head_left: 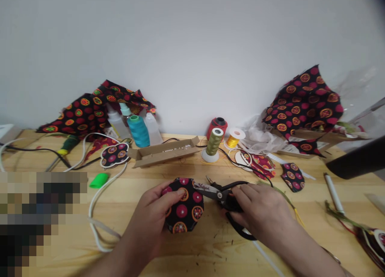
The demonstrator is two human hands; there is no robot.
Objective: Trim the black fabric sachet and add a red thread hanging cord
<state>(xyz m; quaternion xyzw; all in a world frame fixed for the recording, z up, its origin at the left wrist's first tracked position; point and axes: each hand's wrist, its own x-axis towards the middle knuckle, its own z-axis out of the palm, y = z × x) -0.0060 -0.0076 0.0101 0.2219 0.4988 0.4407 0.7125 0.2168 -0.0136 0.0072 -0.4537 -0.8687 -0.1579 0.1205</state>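
Two hands are working at lower center: I'm seeing the left hand clasping a fabric patch on the table, which looks light and limp, probably best held flat at its middle, while the right hand is gripping scissors; a teal spool is standing farther off.

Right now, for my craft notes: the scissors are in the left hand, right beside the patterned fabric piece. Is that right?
No: the head view shows the scissors in the right hand, beside the patterned fabric piece.
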